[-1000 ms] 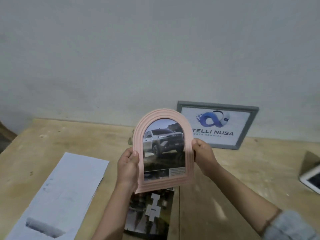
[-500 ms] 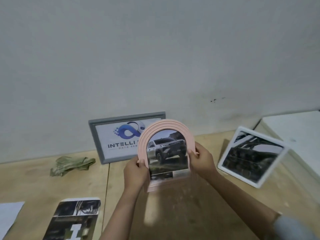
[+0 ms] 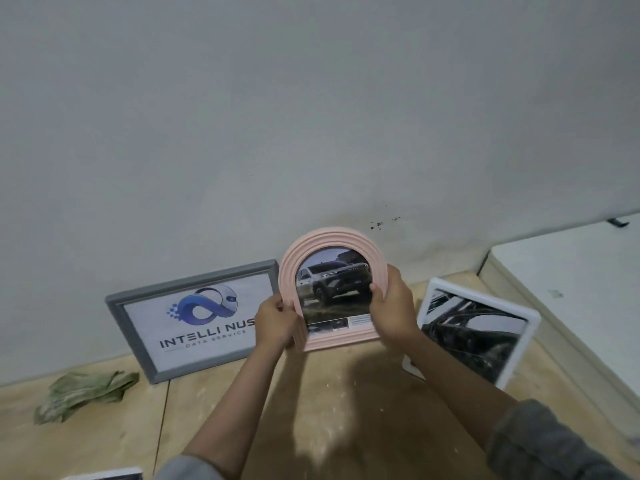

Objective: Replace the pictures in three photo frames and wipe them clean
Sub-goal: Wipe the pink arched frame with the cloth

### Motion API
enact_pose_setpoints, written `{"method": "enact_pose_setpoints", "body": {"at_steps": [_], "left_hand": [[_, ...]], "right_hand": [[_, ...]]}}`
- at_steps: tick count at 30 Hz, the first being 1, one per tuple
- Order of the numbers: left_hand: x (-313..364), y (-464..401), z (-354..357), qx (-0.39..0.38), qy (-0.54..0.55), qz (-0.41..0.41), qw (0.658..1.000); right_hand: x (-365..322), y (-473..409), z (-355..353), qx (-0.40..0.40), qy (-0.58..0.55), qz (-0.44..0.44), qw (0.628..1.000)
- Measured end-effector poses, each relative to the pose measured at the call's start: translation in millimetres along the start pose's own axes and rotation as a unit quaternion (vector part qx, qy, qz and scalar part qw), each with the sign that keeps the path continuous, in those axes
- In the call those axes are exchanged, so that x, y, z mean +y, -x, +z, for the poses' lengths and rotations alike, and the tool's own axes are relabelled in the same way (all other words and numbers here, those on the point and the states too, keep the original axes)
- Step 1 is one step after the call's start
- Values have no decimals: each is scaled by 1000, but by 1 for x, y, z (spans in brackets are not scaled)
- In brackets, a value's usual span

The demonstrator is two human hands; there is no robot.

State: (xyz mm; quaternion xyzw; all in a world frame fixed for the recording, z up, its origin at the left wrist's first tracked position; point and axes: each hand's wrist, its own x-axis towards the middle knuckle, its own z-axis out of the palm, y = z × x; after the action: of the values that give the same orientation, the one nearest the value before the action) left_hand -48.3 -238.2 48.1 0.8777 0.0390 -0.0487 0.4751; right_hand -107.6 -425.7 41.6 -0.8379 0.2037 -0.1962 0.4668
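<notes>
A wooden tabletop (image 3: 346, 410) lies under the hands; a grey wall (image 3: 311, 116) rises beyond them. A white slab (image 3: 571, 289) lies to their right.

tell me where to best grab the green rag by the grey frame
Pinch the green rag from above at its bunched, raised middle folds. It lies crumpled flat on the table, left of the grey frame, so fingers cannot get under its edges.

Ridged pink arched frame (image 3: 330, 247), grey frame (image 3: 117, 308), white frame (image 3: 530, 318), green cloth (image 3: 85, 393).
</notes>
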Motion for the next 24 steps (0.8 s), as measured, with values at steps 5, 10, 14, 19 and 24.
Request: {"method": "enact_pose_setpoints", "body": {"at_steps": [5, 10, 14, 19, 24], "left_hand": [[6, -24, 23, -21, -10, 1, 1000], [10, -41, 41, -34, 3, -10, 999], [6, -51, 50, -34, 5, -36, 999], [-1, -51, 60, -41, 8, -62, 997], [1, -48, 63, -50, 36, -101, 993]], "right_hand": [[20, -23, 9, 39, 4, 20, 999], [38, -44, 20, 67, 2, 15, 998], [46, -59, 30, 49, -14, 51, 997], [51, -60, 35, 37, -16, 95, 995], [52, -54, 35, -3, -25, 132, 991]]}}
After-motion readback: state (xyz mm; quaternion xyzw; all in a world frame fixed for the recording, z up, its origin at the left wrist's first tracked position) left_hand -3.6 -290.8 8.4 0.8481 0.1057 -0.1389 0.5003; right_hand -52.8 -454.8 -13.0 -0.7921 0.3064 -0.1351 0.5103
